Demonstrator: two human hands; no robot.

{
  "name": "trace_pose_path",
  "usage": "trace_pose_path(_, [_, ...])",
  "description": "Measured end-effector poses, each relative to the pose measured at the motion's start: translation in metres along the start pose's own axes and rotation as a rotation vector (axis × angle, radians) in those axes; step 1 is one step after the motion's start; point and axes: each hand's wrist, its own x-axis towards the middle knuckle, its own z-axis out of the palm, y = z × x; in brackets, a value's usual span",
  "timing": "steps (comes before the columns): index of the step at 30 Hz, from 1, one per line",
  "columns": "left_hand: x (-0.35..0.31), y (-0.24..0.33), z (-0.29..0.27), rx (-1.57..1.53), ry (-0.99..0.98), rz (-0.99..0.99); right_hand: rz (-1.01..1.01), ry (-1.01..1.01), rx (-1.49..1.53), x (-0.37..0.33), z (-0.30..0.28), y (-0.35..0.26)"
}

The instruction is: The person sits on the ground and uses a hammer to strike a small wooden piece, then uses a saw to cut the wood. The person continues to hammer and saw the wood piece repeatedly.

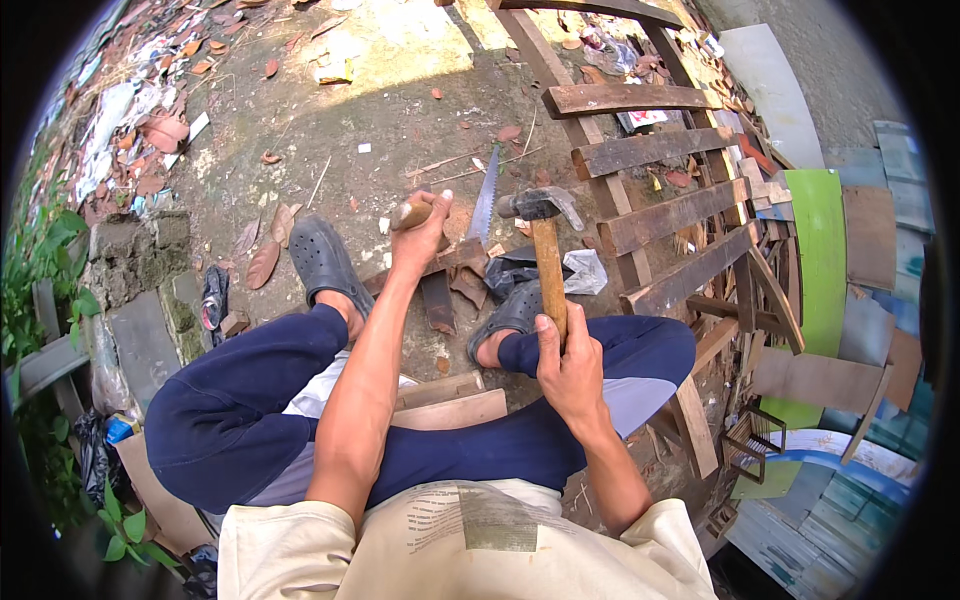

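My right hand [570,365] is wrapped round the wooden handle of a claw hammer [548,255], which stands upright with its metal head raised toward the far side. In front of my left foot, my left hand [422,240] is closed on a short, rounded piece of wood [404,215]; my fingers cover much of it. Just beyond that hand, a handsaw [486,200] lies on the ground, its toothed blade pointing away and its near end hidden. Dark wood offcuts [440,300] lie between my feet, beside a crumpled black plastic bag [512,270].
A slatted wooden frame [675,236] leans at the right. Behind it stand a green board [815,270] and stacked panels. Concrete blocks [140,250] and plants [60,250] are at the left. Pale boards [450,408] lie close to me. Leaves and litter cover the far left ground.
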Motion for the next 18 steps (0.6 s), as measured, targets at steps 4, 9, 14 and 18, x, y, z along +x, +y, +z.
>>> trace_pose_path(4, [0.019, 0.005, -0.022, -0.11, 0.26, 0.062, 0.169, -0.006, -0.007, -0.013, 0.016, 0.031])
trace_pose_path(9, [0.014, 0.032, -0.021, -0.094, 0.189, 0.058, 0.301, -0.052, 0.029, -0.022, 0.027, 0.045])
trace_pose_path(14, [0.013, 0.056, -0.018, -0.051, 0.052, 0.023, 0.293, -0.052, 0.048, -0.018, 0.037, 0.053])
trace_pose_path(18, [0.013, 0.06, -0.015, -0.108, -0.091, 0.01, 0.308, -0.068, 0.058, -0.01, 0.043, 0.06])
